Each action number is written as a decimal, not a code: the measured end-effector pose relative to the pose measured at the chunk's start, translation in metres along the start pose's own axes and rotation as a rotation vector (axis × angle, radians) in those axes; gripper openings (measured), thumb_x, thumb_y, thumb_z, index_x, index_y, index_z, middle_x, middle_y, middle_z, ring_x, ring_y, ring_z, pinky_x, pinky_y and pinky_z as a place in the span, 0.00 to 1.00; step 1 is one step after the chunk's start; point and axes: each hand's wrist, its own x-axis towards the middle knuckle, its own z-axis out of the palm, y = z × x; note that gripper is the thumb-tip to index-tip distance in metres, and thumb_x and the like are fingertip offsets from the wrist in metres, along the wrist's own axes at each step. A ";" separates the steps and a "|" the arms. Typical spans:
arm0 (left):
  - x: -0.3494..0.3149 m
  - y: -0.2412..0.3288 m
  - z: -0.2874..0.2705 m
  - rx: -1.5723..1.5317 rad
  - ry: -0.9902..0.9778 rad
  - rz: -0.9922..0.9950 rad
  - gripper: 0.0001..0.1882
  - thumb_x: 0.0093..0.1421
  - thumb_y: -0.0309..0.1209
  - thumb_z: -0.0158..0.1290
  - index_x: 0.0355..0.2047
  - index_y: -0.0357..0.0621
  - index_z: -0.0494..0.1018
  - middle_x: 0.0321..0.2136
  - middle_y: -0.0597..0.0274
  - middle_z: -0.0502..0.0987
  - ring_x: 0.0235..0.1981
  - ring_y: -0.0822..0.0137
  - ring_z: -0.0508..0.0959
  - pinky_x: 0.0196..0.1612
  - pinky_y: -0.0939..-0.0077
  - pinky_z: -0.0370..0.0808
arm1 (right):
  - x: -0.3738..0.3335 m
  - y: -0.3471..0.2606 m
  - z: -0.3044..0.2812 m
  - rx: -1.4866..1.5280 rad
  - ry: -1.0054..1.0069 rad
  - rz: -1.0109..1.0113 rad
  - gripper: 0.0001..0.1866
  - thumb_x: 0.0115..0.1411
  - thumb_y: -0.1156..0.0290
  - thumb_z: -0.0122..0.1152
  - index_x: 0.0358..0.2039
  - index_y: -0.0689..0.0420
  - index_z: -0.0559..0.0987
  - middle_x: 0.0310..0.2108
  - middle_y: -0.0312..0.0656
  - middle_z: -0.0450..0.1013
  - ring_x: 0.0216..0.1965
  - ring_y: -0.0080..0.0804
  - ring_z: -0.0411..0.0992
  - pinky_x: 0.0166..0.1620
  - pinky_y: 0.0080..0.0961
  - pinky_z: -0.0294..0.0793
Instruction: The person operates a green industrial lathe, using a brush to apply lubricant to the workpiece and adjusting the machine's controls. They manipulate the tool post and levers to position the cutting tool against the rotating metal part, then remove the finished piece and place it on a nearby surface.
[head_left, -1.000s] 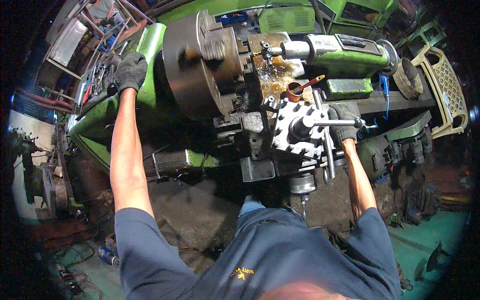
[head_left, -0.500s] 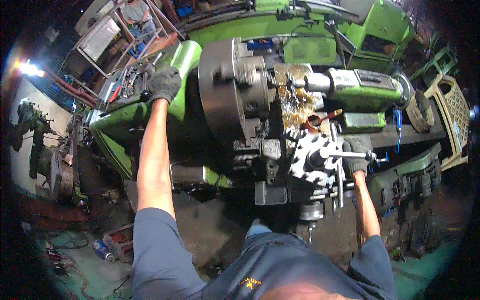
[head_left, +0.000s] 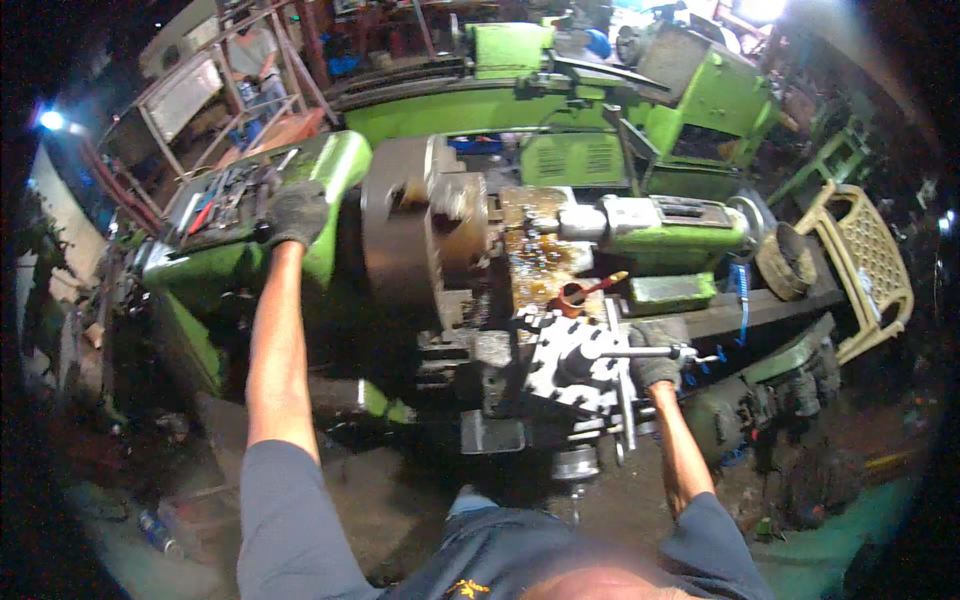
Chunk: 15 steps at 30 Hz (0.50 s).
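Clock positions are read from the tool post, twelve at the picture's top.

Right hand (head_left: 657, 352), dark-gloved: at three o'clock, just beside the tool post, back of the hand up, wrist toward the body. The clamp handle (head_left: 630, 351) crosses above it; fingers partly hidden, so whether they close on anything cannot be told. Forearm rising from five o'clock, elbow bent.

Left hand (head_left: 297, 212), dark-gloved: at ten o'clock, over the green headstock (head_left: 345, 160), palm down, arm stretched nearly straight. Fingers appear curled beside a dark knob (head_left: 264, 231) at the hand's eight o'clock; a firm grip on it cannot be confirmed.

Tool post (head_left: 575, 366): pale, square, bolt-studded block, right of centre in the view.

Red-brown cup (head_left: 573, 298): at twelve, near the tool post; brush (head_left: 607, 282) standing in it, handle slanting toward two.

Wet, brown-stained plate (head_left: 538, 265): at eleven.

Chuck (head_left: 400, 230): large, steel, at ten.

Tailstock (head_left: 670, 225): green, at one.

Hand tools (head_left: 225, 200): loose group at ten, beyond the left hand.

Plastic chair (head_left: 870, 260): beige, at two.

Marking: yellow emblem (head_left: 468, 588) on the wearer's dark shirt, at seven, partly visible.
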 end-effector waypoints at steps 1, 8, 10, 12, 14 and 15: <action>0.000 -0.004 0.007 -0.041 0.010 -0.005 0.12 0.55 0.37 0.50 0.30 0.48 0.81 0.34 0.51 0.82 0.36 0.46 0.81 0.42 0.52 0.75 | 0.002 -0.003 -0.001 -0.012 -0.012 0.003 0.17 0.61 0.56 0.56 0.43 0.51 0.85 0.44 0.47 0.80 0.49 0.49 0.76 0.56 0.43 0.72; 0.002 0.006 0.006 -0.123 0.019 -0.053 0.11 0.55 0.38 0.49 0.31 0.49 0.80 0.33 0.51 0.81 0.37 0.46 0.80 0.41 0.51 0.75 | 0.003 -0.006 -0.010 -0.120 -0.045 -0.039 0.15 0.61 0.58 0.53 0.40 0.50 0.84 0.43 0.45 0.80 0.48 0.47 0.77 0.55 0.43 0.72; 0.002 0.001 0.010 -0.135 0.027 -0.038 0.11 0.55 0.38 0.49 0.30 0.49 0.79 0.33 0.51 0.81 0.37 0.46 0.80 0.40 0.51 0.75 | 0.002 -0.010 -0.010 -0.074 -0.036 -0.001 0.15 0.61 0.58 0.54 0.40 0.50 0.84 0.44 0.45 0.80 0.48 0.48 0.76 0.55 0.43 0.72; 0.002 0.000 0.010 -0.113 0.008 -0.057 0.11 0.55 0.37 0.49 0.30 0.49 0.79 0.33 0.50 0.80 0.37 0.46 0.79 0.39 0.52 0.74 | 0.001 -0.002 -0.002 -0.084 -0.029 -0.039 0.15 0.61 0.58 0.54 0.40 0.51 0.83 0.43 0.46 0.80 0.48 0.49 0.76 0.54 0.44 0.72; 0.002 0.009 0.006 -0.129 0.011 -0.055 0.09 0.54 0.35 0.52 0.30 0.47 0.79 0.32 0.50 0.80 0.37 0.47 0.79 0.40 0.55 0.74 | -0.002 0.003 -0.001 -0.091 -0.027 -0.028 0.15 0.61 0.58 0.54 0.40 0.51 0.83 0.43 0.46 0.80 0.48 0.49 0.76 0.54 0.44 0.72; 0.001 0.006 0.007 -0.137 0.030 -0.055 0.09 0.54 0.35 0.52 0.30 0.47 0.79 0.32 0.50 0.80 0.37 0.47 0.79 0.40 0.55 0.74 | -0.002 0.001 -0.001 -0.088 -0.025 -0.025 0.15 0.61 0.58 0.54 0.40 0.51 0.84 0.43 0.46 0.80 0.48 0.49 0.76 0.54 0.44 0.72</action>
